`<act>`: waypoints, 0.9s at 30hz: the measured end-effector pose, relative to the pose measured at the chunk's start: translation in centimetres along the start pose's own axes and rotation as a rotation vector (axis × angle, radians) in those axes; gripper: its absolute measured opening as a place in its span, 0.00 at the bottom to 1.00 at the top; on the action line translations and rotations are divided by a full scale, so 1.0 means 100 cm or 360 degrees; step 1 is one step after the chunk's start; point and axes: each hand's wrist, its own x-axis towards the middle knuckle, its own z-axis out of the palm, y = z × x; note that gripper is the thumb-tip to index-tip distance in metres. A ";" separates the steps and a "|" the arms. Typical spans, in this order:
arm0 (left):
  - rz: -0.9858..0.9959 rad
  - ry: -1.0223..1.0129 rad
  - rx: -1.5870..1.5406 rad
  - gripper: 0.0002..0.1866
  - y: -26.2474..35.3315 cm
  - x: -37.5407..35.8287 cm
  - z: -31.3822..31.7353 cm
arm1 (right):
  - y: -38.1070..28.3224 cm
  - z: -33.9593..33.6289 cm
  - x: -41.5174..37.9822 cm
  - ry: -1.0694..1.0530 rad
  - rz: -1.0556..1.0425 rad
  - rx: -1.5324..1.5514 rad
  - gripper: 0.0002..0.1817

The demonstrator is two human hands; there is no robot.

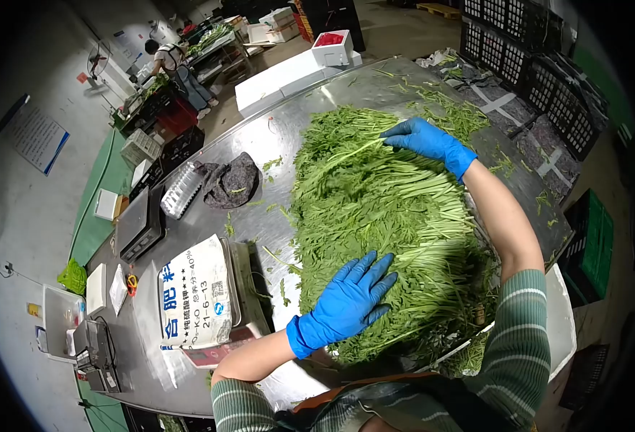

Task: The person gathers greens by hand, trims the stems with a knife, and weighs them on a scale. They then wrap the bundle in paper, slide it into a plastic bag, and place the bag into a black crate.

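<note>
A large heap of feathery leafy greens [375, 209] with pale thin stalks lies on the metal table in front of me. My left hand [351, 295], in a blue glove, rests on the near side of the heap, fingers spread and holding nothing. At the far side, my right hand [427, 140], also gloved in blue, has its thumb and fingers pinched on a few stalks [357, 151]. Most of the stalk ends point right, toward my right forearm. Loose bits of leaf are scattered around the heap.
Left of the heap stands a scale covered with a printed white sack [196, 295]. Beyond it are a dark cloth [231, 180], a clear plastic container [182, 190] and a black device [141, 225]. Black crates [562, 101] stack at right. A person [177, 72] works far left.
</note>
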 end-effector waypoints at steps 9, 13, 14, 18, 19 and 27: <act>-0.0020 -0.0024 -0.0045 0.29 -0.001 -0.002 0.004 | 0.012 0.025 0.020 -0.0125 0.0202 -0.0829 0.18; -0.0018 0.0001 -0.0047 0.29 -0.001 -0.001 0.005 | 0.016 0.018 0.020 0.0126 0.0098 -0.0653 0.19; -0.0016 0.0003 -0.0039 0.29 -0.001 -0.002 0.006 | 0.019 0.015 0.022 0.0207 0.0066 -0.0610 0.19; -0.0020 0.0032 -0.0030 0.29 0.000 -0.002 0.007 | 0.021 0.016 0.022 0.0249 -0.0094 -0.0402 0.21; -0.0024 0.0032 -0.0021 0.29 0.000 -0.002 0.007 | 0.016 0.019 0.023 0.0229 -0.0141 -0.0511 0.22; -0.0037 0.0026 0.0009 0.29 0.001 -0.003 0.007 | 0.000 0.041 0.027 -0.0062 0.0083 -0.0901 0.20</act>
